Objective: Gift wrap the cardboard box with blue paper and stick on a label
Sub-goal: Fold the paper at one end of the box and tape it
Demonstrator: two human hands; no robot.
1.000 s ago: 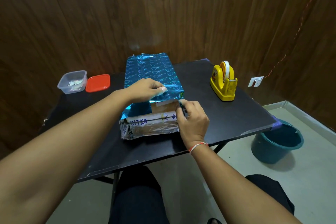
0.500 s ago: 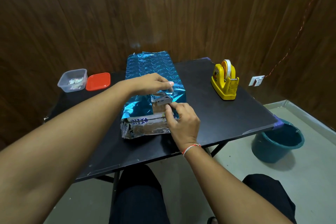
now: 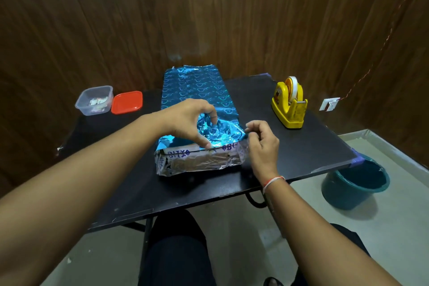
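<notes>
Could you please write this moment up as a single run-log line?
stage: folding blue paper over cardboard box | left hand: pressing paper down | right hand: pinching paper edge | tape dispenser: untouched

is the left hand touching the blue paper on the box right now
Touching. The head view shows the left hand with fingertips pressed down on the blue paper atop the box, thumb at the paper's near edge.
</notes>
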